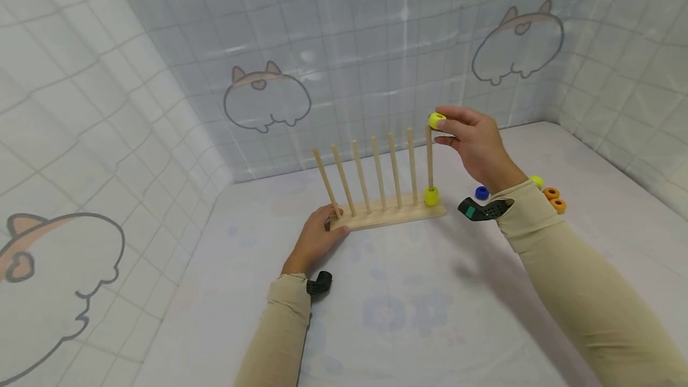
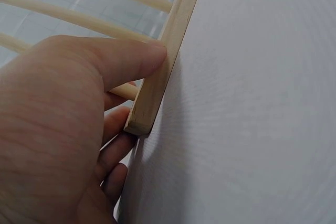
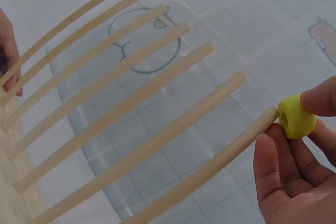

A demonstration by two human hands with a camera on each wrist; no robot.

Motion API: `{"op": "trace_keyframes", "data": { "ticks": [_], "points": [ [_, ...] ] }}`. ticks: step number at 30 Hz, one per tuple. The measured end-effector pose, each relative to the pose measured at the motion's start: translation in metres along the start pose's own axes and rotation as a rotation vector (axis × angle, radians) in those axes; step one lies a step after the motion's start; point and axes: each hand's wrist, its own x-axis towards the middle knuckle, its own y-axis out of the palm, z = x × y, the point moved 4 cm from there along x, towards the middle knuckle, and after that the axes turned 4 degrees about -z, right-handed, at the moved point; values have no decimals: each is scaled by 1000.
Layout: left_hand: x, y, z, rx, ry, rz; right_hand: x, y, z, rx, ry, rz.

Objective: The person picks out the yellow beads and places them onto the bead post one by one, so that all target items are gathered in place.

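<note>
A wooden peg rack [image 1: 387,215] with several upright dowels stands on the table. My left hand [image 1: 314,237] grips its left end, the thumb [image 2: 142,59] on the front edge of the base and the fingers behind. My right hand [image 1: 478,142] pinches a yellow bead [image 3: 297,116] at the top of the rightmost dowel [image 3: 210,174]. In the right wrist view the bead's hole faces the dowel tip, and the two are very close; whether they touch I cannot tell. Yellow beads [image 1: 432,196] sit at the foot of that same dowel. The other dowels are bare.
Right of the rack, near my right wrist, lie a blue bead [image 1: 482,193], a yellow bead [image 1: 537,181] and orange beads [image 1: 558,205]. A white tiled-pattern sheet [image 1: 344,46] with cartoon animals rises behind and beside the pale table cover [image 1: 376,327].
</note>
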Motion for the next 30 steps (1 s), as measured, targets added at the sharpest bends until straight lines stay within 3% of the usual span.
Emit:
{"op": "trace_keyframes", "data": {
  "ticks": [30],
  "points": [
    [0,-2,-2,27,-2,8,9,5,4,-75,28,20]
  ]
}}
